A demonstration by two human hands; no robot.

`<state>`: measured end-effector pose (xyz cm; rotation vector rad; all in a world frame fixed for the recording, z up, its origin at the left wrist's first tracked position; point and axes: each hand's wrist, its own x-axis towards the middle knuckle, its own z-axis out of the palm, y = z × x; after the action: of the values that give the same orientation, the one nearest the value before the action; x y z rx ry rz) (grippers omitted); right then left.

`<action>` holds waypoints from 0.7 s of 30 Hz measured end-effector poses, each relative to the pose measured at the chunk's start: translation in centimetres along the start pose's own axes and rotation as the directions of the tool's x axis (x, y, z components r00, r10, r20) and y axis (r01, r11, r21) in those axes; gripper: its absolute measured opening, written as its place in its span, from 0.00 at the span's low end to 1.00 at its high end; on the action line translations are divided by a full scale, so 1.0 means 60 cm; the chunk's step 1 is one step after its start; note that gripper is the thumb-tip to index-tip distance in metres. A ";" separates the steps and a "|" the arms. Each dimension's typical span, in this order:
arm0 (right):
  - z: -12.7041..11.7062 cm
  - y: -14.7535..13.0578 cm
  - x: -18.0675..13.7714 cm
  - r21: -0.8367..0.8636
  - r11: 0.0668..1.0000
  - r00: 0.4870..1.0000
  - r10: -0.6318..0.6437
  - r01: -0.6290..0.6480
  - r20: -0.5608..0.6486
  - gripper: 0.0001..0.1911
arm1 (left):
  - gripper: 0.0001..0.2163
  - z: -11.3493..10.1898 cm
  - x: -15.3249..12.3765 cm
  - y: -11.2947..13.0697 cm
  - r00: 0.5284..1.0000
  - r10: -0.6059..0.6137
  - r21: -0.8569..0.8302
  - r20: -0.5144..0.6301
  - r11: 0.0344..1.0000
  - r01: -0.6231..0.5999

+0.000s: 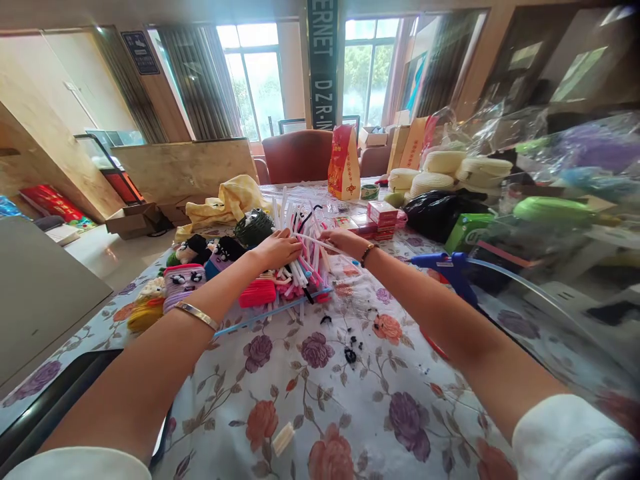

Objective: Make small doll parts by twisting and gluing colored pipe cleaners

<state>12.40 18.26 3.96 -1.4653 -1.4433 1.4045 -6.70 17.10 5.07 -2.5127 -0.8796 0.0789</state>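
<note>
centre of frame: loose pile of white and pink stems point(305, 272) on the flowered tablecloth point(280, 373). left hand point(280, 250) lies over the pile's left side, fingers bent; whether they grasp anything, cannot tell. right hand point(346, 242), right of it, has fingers curled at a white stem point(316, 241) slanting between the hands; grip hidden, cannot tell. blue glue gun point(457, 270) at right of frame.

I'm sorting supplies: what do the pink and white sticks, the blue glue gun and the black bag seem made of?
Pink and white sticks: perhaps chenille, from their soft, matte look; plastic is possible. Blue glue gun: probably hard plastic, smooth and evenly coloured. Black bag: likely plastic film, its creases catching glossy highlights.
</note>
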 end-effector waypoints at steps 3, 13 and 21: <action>-0.030 -0.010 -0.028 0.098 0.995 0.998 -0.024 0.019 0.052 0.08 | 0.13 -0.006 0.005 0.008 1.000 -0.008 0.022 0.007 1.000 0.008; -0.083 -0.019 -0.093 0.188 0.979 0.993 -0.097 0.082 0.070 0.13 | 0.11 -0.019 0.032 0.053 0.997 -0.021 0.080 -0.073 0.996 0.027; -0.086 0.002 -0.072 0.037 0.972 0.958 -0.222 0.232 -0.182 0.15 | 0.10 -0.020 0.056 0.087 0.983 0.181 0.051 -0.010 0.982 -0.180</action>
<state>18.07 15.30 6.09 -1.3061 -1.3972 1.1370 -0.77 15.07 4.10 -2.5372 -0.6341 0.1391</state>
